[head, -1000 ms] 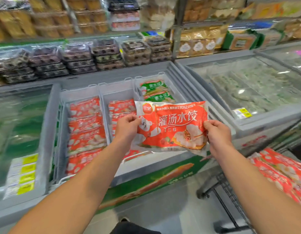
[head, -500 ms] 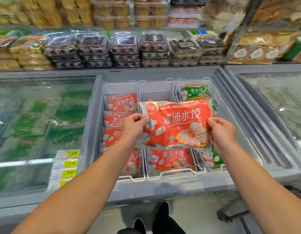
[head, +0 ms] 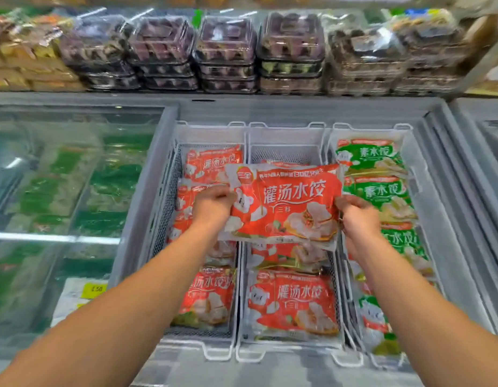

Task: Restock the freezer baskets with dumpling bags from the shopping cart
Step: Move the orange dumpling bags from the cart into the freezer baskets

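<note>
Open freezer [head: 270,110], white baskets [head: 287,141], stocked shelf [head: 228,51]

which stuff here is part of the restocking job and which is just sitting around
Job: red dumpling bag, held by left hand and right hand; middle basket; left basket.
Just there: green bags, black trays, yellow price tag.

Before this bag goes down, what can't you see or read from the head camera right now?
- Middle basket under the held red bag: hidden by the bag.
- Yellow price tag, lower left: blurred, partly unreadable.
- Shopping cart: out of frame.
- Fingers of the left hand and right hand: behind the bag.
</note>
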